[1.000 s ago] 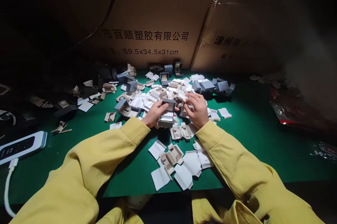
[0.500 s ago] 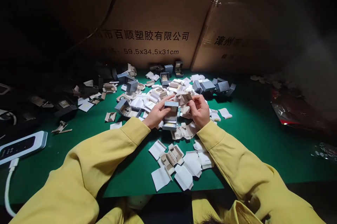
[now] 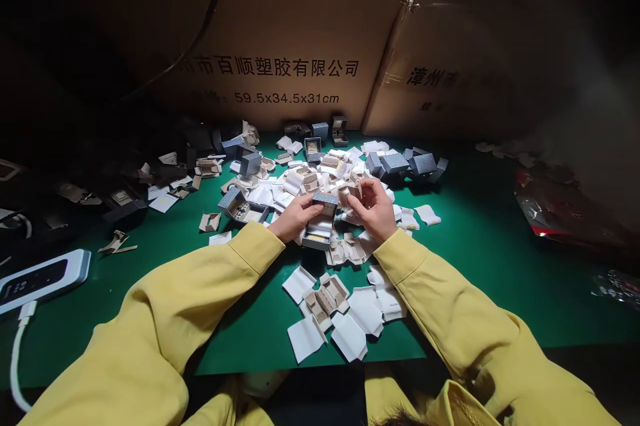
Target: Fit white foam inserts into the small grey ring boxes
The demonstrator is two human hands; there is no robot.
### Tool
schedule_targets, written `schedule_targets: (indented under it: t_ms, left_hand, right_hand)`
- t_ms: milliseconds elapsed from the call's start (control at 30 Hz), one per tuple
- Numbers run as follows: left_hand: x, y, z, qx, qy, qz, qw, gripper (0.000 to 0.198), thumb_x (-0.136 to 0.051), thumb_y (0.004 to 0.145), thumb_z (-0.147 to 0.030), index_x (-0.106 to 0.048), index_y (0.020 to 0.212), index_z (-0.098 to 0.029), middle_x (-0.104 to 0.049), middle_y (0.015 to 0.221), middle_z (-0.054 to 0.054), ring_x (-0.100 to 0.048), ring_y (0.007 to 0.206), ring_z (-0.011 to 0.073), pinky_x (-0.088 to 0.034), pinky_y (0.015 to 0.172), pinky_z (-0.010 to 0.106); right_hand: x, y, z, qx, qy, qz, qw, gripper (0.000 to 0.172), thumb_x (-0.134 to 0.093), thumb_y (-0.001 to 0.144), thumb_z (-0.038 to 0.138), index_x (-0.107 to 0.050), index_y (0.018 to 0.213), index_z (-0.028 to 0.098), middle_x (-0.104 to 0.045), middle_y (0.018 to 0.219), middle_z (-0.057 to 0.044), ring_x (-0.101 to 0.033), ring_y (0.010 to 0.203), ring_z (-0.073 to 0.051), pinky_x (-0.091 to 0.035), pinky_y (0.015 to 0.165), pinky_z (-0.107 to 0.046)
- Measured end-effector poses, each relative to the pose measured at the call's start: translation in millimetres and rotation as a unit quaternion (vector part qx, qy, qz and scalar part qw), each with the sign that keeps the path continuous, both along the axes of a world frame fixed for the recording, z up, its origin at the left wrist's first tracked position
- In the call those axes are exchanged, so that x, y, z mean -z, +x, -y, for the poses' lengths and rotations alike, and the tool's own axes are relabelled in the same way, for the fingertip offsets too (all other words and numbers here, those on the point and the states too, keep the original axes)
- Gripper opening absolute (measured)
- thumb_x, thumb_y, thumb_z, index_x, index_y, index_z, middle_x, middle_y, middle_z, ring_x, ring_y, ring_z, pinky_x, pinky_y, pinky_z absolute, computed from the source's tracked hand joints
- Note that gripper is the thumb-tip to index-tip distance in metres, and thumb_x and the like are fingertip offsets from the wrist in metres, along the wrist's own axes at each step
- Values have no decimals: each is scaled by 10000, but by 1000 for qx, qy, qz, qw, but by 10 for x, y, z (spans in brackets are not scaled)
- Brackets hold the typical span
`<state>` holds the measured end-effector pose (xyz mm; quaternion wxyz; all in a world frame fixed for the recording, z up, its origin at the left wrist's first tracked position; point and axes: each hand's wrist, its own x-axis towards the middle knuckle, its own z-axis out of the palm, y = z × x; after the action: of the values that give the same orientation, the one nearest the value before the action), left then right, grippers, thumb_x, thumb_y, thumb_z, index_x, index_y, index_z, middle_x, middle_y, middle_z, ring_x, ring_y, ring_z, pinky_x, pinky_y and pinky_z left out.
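Note:
My left hand point(image 3: 296, 216) is closed on the lid end of a small blue-grey hinged box point(image 3: 316, 239), which stands open with its pale inside facing me. Just to the right, my right hand point(image 3: 375, 209) pinches a folded beige cardboard insert point(image 3: 356, 190) close to the box's upper right side; the fingers partly cover it. Under and behind both hands lies a heap of white and beige cardboard inserts point(image 3: 270, 194). Nearer to me, several loose inserts point(image 3: 350, 316) lie spread on the green table point(image 3: 240, 339).
More blue-grey boxes point(image 3: 395, 165) stand behind the heap, and an open one point(image 3: 245, 209) lies to the left. Large cartons point(image 3: 280, 26) wall off the back. A white device point(image 3: 45, 279) with a cable is at the left, a red plastic bag point(image 3: 555, 213) at the right.
My right hand has shifted slightly left and down, bringing the insert nearer the box. In my left hand the box has tilted a little, its lower end swinging left.

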<state>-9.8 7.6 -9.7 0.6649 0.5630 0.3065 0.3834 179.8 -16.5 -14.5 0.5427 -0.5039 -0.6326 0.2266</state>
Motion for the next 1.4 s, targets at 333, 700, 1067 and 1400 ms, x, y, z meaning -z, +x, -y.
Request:
schedule_targets:
  t_ms: [333, 700, 1067, 1400]
  left_hand:
    - [18, -6, -29, 1, 13, -18, 1000, 408, -644, 690, -433, -666, 975, -142, -660, 1014, 82, -576, 978, 241, -413, 924, 375]
    - [-6, 11, 3, -18, -44, -3, 999, 424, -650, 685, -421, -658, 991, -127, -679, 966, 88, -607, 906, 234, -477, 799, 344]
    - [-7, 19, 16, 1, -18, 1, 1000, 414, -648, 689, -412, -663, 984, -122, -673, 990, 95, -598, 925, 233, -464, 862, 385]
    - [3, 24, 17, -22, -25, 8, 999, 435, -643, 683, -413, -619, 1028, -150, -648, 1068, 91, -592, 970, 232, -458, 865, 361]
  right_hand:
    - [-68, -8, 46, -55, -13, 97, 994, 234, -485, 829, 334, -572, 1004, 205, -590, 763, -8, -515, 609, -125, -442, 575, -267]
    - [-57, -15, 42, 60, 56, 91, 992, 232, -559, 794, 379, -601, 945, 208, -619, 895, -52, -551, 701, -154, -491, 608, -292]
    - [-12, -15, 42, -40, 18, 10, 999, 244, -528, 808, 324, -591, 1027, 234, -629, 858, -19, -601, 706, -141, -529, 609, -281]
    - [-39, -33, 7, -96, -76, -140, 982, 368, -563, 775, 407, -522, 1102, 244, -608, 1028, -50, -589, 639, -120, -557, 524, -273]
